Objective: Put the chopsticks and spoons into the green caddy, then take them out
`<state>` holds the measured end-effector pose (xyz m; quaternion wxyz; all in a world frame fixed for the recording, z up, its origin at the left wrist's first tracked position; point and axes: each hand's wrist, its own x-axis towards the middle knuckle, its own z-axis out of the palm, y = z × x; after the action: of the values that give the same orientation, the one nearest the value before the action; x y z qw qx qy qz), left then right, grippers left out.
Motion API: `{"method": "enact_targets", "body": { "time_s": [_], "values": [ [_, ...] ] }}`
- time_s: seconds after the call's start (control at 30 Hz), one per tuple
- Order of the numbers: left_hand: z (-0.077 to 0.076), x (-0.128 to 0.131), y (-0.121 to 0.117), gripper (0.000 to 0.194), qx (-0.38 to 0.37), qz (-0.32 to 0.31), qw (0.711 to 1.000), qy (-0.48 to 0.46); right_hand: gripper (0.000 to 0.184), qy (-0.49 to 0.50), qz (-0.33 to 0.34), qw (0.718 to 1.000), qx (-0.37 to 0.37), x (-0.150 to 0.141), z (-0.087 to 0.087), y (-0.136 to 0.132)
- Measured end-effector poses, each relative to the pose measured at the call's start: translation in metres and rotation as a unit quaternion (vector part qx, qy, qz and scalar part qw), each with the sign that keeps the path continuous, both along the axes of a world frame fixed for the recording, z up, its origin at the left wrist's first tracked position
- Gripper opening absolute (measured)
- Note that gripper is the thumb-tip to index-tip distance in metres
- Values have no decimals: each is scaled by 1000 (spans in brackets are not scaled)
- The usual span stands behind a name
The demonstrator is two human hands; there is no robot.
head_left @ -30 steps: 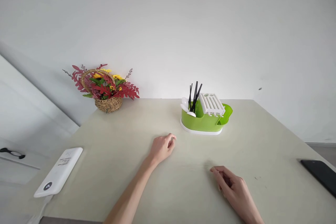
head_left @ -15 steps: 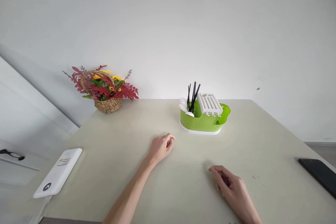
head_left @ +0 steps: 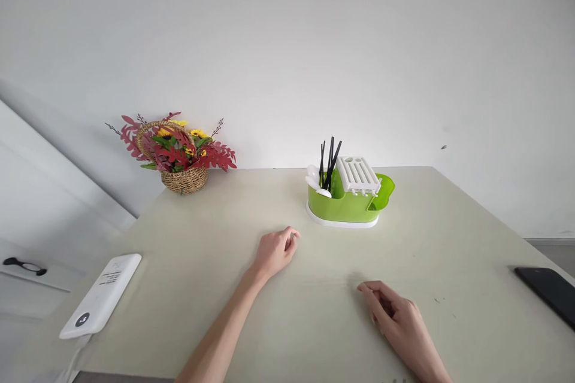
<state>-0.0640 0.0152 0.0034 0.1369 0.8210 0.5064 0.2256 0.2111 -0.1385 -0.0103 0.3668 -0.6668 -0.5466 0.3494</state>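
My left hand (head_left: 276, 252) rests on the table (head_left: 314, 323), its fingers loosely curled in with nothing seen in them. Closer to me on the right, my right hand (head_left: 398, 314) lies with its fingers bent together and also seems to hold nothing. Beyond both hands stands a green utensil holder (head_left: 336, 208) on a white base, apart from my fingers. White spoons (head_left: 313, 179) and black chopsticks (head_left: 331, 164) stand in its left part. A white slotted rack (head_left: 358, 175) with small hooks tops its right part, and a green scoop-shaped tray (head_left: 384, 192) sticks out at the right end.
A wicker basket (head_left: 185, 181) of red leaves and sunflowers stands at the back left. A white power bank (head_left: 102, 296) with a cable lies on the left side. At the right edge lies a black phone (head_left: 548, 294). A wall (head_left: 287, 60) rises behind the table.
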Motion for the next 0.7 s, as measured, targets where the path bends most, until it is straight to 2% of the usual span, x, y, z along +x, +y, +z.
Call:
{"method": "enact_targets", "body": {
  "time_s": [0.7],
  "values": [
    [1,0,-1,25,12,-11,1000,-6,49,7,-3,1000,-6,0,0,-1]
  ]
}}
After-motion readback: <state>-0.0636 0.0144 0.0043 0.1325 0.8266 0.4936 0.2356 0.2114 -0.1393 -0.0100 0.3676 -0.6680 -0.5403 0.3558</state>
